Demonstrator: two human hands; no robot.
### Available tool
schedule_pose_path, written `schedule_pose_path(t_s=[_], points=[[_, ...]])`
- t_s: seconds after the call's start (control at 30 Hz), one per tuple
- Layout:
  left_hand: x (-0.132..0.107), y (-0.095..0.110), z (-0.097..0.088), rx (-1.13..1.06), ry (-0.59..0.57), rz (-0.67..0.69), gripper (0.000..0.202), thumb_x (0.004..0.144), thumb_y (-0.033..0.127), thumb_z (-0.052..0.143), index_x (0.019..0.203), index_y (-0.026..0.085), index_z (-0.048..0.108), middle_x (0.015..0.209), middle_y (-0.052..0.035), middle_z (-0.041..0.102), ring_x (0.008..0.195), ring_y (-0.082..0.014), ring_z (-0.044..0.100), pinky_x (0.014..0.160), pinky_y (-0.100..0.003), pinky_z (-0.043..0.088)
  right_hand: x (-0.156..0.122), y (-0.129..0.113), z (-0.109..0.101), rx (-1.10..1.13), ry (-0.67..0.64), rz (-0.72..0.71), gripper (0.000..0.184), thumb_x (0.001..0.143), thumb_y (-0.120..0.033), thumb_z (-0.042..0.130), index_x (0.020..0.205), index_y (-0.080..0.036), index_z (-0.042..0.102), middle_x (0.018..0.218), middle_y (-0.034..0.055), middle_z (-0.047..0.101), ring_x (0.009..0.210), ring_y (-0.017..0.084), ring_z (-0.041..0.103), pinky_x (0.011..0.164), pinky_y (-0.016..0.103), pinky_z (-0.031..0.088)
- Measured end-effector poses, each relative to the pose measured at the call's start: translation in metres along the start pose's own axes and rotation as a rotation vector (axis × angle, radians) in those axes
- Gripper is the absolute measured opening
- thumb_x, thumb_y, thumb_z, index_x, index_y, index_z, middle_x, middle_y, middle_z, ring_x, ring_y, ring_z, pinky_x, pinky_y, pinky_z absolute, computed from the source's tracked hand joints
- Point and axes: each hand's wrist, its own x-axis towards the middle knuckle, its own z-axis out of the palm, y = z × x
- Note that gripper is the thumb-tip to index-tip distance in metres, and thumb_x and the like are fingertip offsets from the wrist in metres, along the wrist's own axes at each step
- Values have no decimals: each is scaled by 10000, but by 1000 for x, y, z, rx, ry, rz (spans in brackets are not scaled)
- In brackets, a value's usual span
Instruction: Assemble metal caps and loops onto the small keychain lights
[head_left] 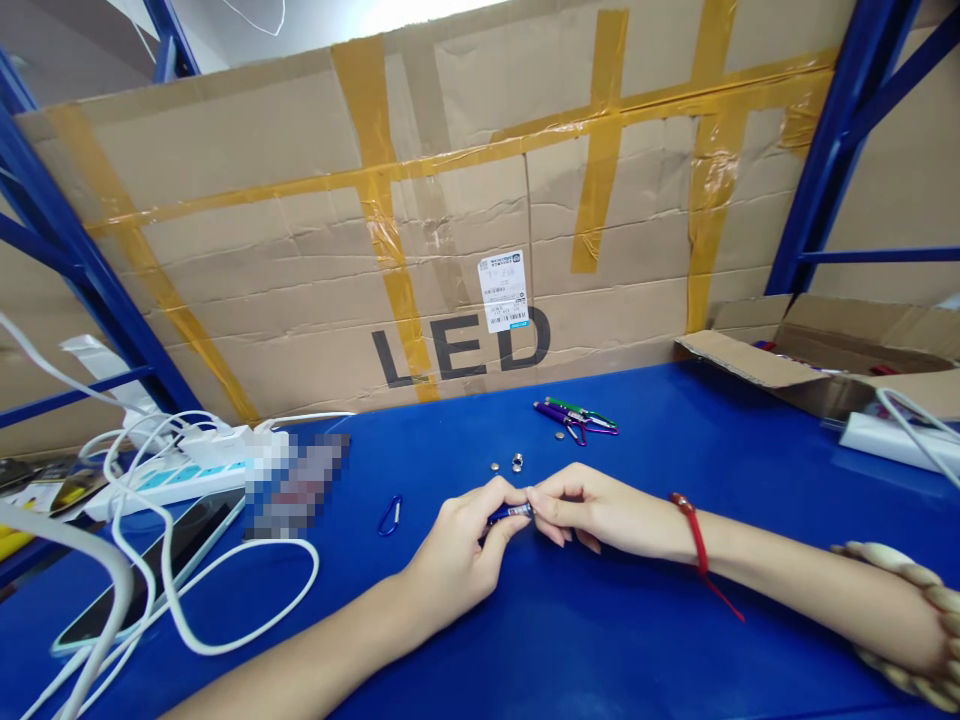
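Note:
My left hand and my right hand meet at the middle of the blue table, both pinched on a small blue keychain torch held between their fingertips. Just beyond them lie small silver button cells and a metal cap. Further back lie purple and green keychain torches with clips. A loose blue carabiner clip lies to the left of my left hand. A red string circles my right wrist.
A white power strip with looping white cables and a phone sit at the left. An open cardboard box stands at the right. A taped cardboard sheet marked LED walls the back between blue shelf posts.

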Motion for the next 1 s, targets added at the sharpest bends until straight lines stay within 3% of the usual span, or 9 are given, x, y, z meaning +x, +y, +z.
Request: schedule_pose_path(t_s=[0.13, 0.3, 0.43, 0.57, 0.63, 0.73, 1.0], points=[[2, 2, -2, -18, -15, -49, 139, 853, 168, 433, 885, 175, 568, 805, -21, 643, 678, -121, 587, 590, -187, 432, 1, 0, -4, -53, 10, 8, 557, 790, -622, 387, 564, -126, 503, 526, -20, 421, 403, 49, 334, 385, 175, 281], [6, 4, -1, -52, 48, -122, 137, 837, 172, 444, 869, 166, 577, 779, -22, 632, 680, -127, 590, 563, -183, 450, 3, -2, -7, -172, 76, -63, 536, 821, -563, 402, 604, -116, 604, 500, -17, 440, 446, 59, 375, 433, 180, 293], [8, 5, 0, -131, 104, -208, 120, 823, 187, 467, 874, 157, 572, 753, -23, 638, 658, -126, 594, 559, -188, 472, 5, 0, -11, -315, 290, -122, 452, 761, -541, 520, 650, -120, 640, 522, -7, 503, 475, 71, 412, 460, 190, 315], [9, 5, 0, -192, 125, -270, 148, 820, 209, 474, 911, 140, 567, 717, -28, 628, 648, -126, 589, 531, -185, 460, 5, 3, -18, -505, 483, -369, 322, 687, -473, 650, 775, -165, 685, 654, 11, 569, 528, 78, 465, 517, 198, 370], [9, 4, 0, -207, 111, -291, 166, 824, 212, 467, 932, 135, 567, 722, -31, 625, 652, -124, 584, 528, -183, 450, 4, 5, -22, -590, 484, -495, 262, 727, -438, 629, 789, -195, 705, 702, 22, 584, 574, 85, 499, 554, 204, 388], [9, 3, 0, -200, 83, -295, 167, 826, 208, 465, 939, 142, 569, 713, -24, 617, 634, -118, 570, 514, -179, 436, 3, 8, -25, -660, 466, -569, 224, 776, -407, 589, 782, -221, 714, 739, 22, 601, 631, 91, 543, 586, 202, 403], [4, 2, -1, -211, -24, -203, 69, 822, 190, 460, 763, 161, 482, 725, -17, 611, 611, -105, 561, 531, -176, 438, 0, 4, -20, -589, 440, -540, 241, 727, -430, 626, 655, -214, 706, 702, 10, 609, 635, 94, 563, 583, 192, 420]])
